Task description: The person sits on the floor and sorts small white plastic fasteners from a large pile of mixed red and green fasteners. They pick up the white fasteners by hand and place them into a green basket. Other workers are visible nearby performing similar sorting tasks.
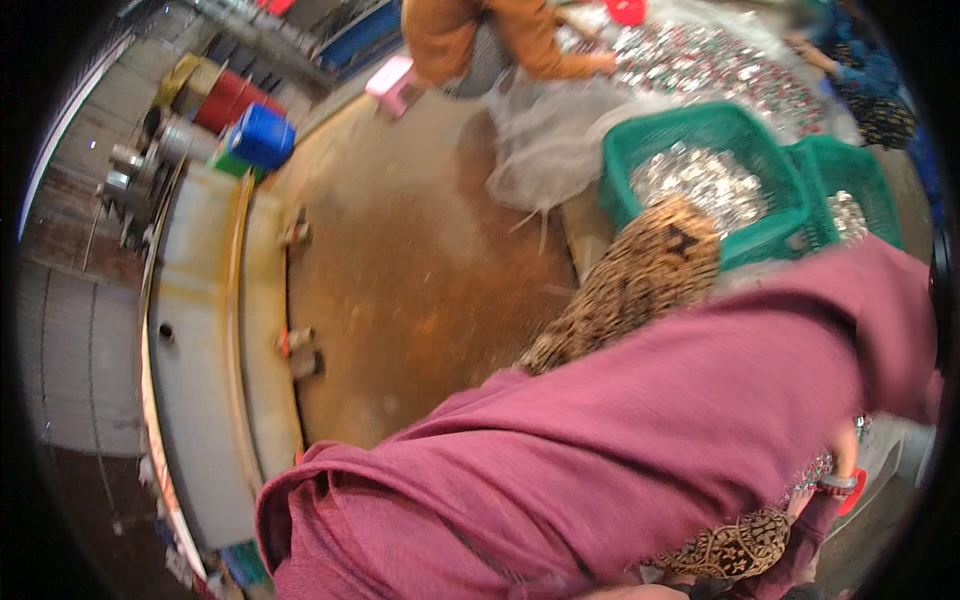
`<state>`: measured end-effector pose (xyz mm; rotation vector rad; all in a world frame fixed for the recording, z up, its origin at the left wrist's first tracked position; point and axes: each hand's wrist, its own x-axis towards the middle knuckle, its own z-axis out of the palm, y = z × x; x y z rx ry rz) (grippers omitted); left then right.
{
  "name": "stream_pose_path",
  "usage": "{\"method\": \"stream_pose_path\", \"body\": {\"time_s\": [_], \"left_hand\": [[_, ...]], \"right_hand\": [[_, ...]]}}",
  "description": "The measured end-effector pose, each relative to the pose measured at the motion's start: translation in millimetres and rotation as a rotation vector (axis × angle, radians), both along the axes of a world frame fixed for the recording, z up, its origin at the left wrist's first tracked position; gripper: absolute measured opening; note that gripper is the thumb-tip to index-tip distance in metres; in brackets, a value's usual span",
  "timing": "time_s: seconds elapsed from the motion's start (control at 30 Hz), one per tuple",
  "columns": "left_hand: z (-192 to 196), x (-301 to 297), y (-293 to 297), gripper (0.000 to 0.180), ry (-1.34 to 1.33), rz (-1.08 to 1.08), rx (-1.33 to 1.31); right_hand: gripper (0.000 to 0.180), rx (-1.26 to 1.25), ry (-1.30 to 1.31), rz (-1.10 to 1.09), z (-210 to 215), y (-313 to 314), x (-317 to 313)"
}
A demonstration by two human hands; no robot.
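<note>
A large maroon sleeve (pixel 560 420) runs across the lower half of the head view and bends down at the right edge. Below that bend show a bare forearm with a bracelet (pixel 838 486) and a small part of a hand (pixel 800 502). A second maroon sleeve (pixel 812 535) meets them there. Fingers are mostly hidden or blurred, so I cannot tell what they hold or which hand is which. Close by are a red object (pixel 855 492) and small shiny pieces (pixel 820 465). Brown patterned cloth (pixel 640 280) shows beyond the sleeve and below it.
Green baskets (pixel 620 170) at the right hold silvery pieces (pixel 700 185). Behind them lies a heap of shiny coloured pieces (pixel 700 60). An orange-sleeved person (pixel 540 40) reaches into it; another in blue (pixel 860 80) works opposite. A pink stool (pixel 391 84) and blue container (pixel 262 135) stand farther left.
</note>
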<state>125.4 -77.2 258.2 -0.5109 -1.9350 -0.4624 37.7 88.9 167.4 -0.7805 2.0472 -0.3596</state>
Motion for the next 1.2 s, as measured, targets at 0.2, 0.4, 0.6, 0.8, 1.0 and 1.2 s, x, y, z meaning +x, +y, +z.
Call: {"method": "stream_pose_path", "body": {"time_s": [0.2,0.4,0.6,0.8,1.0,1.2], "left_hand": [[17,13,35,0.023,-0.047,-0.063,-0.091],[31,-6,83,0.022,-0.106,-0.246,-0.218],[79,-14,69,0.02,-0.09,-0.286,-0.494],[73,-57,0,0.019,-0.583,-0.1,-0.938],[-87,-151,-8,0.028,-1.49,-0.172,-1.063],[-317,-159,1,0.041,-1.304,-0.406,-0.687]], "right_hand": [[0.032,-0.194,0.452,0.461,-9,-65,14],[0.027,-0.197,0.525,0.691,-4,-74,59],[0.02,-0.174,0.512,0.692,29,-60,97],[0.028,-0.312,0.655,0.156,3,9,16],[0.054,-0.176,0.326,-0.235,-74,91,-67],[0.072,-0.158,0.355,0.019,-154,72,-91]]}}
